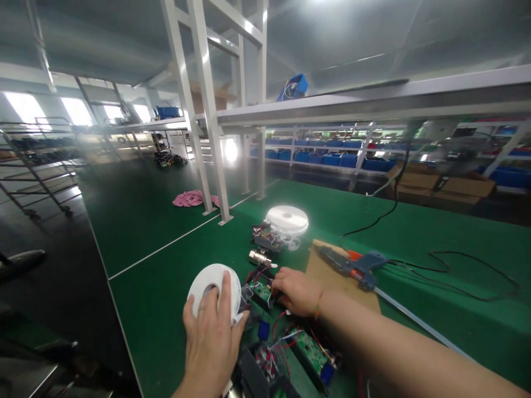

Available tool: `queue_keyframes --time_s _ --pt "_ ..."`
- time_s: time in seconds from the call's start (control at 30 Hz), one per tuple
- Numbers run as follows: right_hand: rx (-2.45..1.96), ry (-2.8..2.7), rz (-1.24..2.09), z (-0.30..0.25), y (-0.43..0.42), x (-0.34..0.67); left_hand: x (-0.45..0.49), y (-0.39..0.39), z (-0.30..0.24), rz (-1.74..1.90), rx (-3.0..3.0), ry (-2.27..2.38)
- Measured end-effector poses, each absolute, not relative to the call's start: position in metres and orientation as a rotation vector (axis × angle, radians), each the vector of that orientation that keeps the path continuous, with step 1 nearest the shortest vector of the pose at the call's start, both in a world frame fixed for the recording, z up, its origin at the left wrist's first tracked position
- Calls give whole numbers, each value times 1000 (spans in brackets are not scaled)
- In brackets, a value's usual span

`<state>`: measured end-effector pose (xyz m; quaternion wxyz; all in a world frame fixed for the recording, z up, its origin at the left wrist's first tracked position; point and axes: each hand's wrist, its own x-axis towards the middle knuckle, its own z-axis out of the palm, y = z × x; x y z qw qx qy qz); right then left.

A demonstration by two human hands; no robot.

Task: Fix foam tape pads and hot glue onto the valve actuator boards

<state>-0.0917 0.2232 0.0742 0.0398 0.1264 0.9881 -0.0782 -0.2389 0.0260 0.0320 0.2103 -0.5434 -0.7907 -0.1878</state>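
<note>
My left hand (211,331) grips a roll of white tape (206,276), fingers over its face and into the centre hole, thumb at its right edge. To the right, my right hand (294,290) curls its fingers around the edge of a dark housing with a green circuit board (261,291); the fingertips are partly hidden. Red and black wires run about it. A metal cylindrical fitting (259,257) lies just behind. Nearer to me is a second housing with a green circuit board (311,349), beside a dark open case with wiring (265,365).
A glue gun (352,266) with its cable rests on cardboard (323,276) at right. Behind my hands are white reels (287,219) and another wired unit (265,236). White shelf posts (211,121) rise from the green bench (161,298); a pink cloth (188,199) lies by them.
</note>
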Motion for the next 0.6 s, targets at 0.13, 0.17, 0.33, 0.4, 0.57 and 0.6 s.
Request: queue_keyframes --time_s 0.13,0.17,0.33,0.4,0.57,0.6 --pt "282 3020 -187 90 213 -89 -253 23 29 -500 -1570 -2109" --pt "258 3030 -166 96 208 -91 -255 23 29 -508 -1592 -2092" --pt "9 2979 -39 108 176 -110 -265 27 29 -528 -1606 -2103" --pt "-49 2911 48 102 167 -120 -272 28 31 -522 -1586 -2105" --pt "-88 2854 190 80 163 -140 -302 28 31 -527 -1719 -2044" --pt "-104 2863 194 77 164 -142 -308 28 30 -541 -1747 -2037"
